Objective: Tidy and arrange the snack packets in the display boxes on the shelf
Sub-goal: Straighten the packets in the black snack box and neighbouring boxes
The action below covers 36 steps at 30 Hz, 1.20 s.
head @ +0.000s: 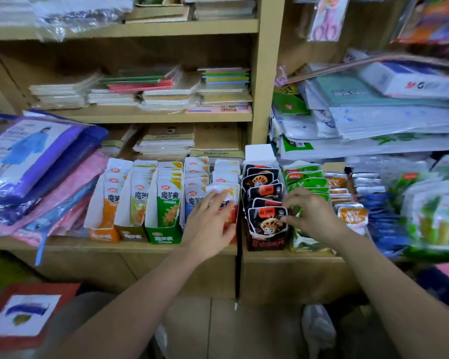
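spread flat, the left hand [210, 224] is pressed on the front red packet [231, 192] at centre frame. just to its right, the front black packet [266, 222] is pinched at its right edge by the curled fingers of the right hand [313, 215]. both packets are stood in display boxes [163, 238] lined along the wooden shelf [62, 244]. notebooks [166, 94] are stacked further back, at upper centre.

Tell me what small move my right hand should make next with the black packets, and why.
Probably nudge the front black packet back square with its row: the right hand touches its right edge, and the row looks uneven.
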Each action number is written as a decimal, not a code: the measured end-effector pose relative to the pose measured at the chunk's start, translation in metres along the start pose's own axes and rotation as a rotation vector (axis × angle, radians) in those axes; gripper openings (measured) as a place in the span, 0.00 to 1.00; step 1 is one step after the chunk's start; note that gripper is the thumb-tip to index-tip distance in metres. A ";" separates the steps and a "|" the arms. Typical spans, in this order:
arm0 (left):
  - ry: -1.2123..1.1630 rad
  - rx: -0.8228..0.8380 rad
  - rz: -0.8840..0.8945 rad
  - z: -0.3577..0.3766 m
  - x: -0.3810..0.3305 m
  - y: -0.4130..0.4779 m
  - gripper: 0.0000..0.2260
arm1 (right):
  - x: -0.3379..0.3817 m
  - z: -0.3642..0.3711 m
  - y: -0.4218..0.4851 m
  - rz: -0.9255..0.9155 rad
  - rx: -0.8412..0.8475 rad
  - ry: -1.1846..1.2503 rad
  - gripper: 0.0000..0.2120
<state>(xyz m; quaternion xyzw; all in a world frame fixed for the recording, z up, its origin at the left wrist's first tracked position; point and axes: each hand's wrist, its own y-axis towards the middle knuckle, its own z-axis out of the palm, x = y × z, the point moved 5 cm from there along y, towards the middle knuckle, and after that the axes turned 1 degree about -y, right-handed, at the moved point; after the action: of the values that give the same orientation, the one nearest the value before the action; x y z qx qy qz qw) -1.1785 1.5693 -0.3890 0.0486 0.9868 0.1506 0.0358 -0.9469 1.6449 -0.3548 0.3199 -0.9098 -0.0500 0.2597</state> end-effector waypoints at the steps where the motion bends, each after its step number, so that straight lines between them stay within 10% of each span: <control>1: -0.011 -0.018 -0.022 -0.003 -0.002 0.003 0.25 | -0.001 0.001 0.002 0.019 -0.029 0.007 0.11; 11: -0.413 -0.249 0.183 -0.023 -0.051 0.040 0.13 | -0.003 0.008 -0.005 0.170 -0.203 0.172 0.09; 26: -0.334 0.384 0.315 -0.017 -0.043 0.115 0.12 | 0.004 0.012 -0.053 -0.183 -0.166 0.002 0.14; 36: -0.165 0.179 0.293 -0.028 -0.051 0.125 0.06 | 0.008 0.010 -0.053 -0.162 -0.198 0.087 0.05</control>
<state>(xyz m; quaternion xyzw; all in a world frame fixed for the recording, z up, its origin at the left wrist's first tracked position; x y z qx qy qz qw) -1.1197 1.6746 -0.3219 0.2069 0.9723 0.0613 0.0900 -0.9278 1.5971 -0.3739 0.3671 -0.8594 -0.1462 0.3245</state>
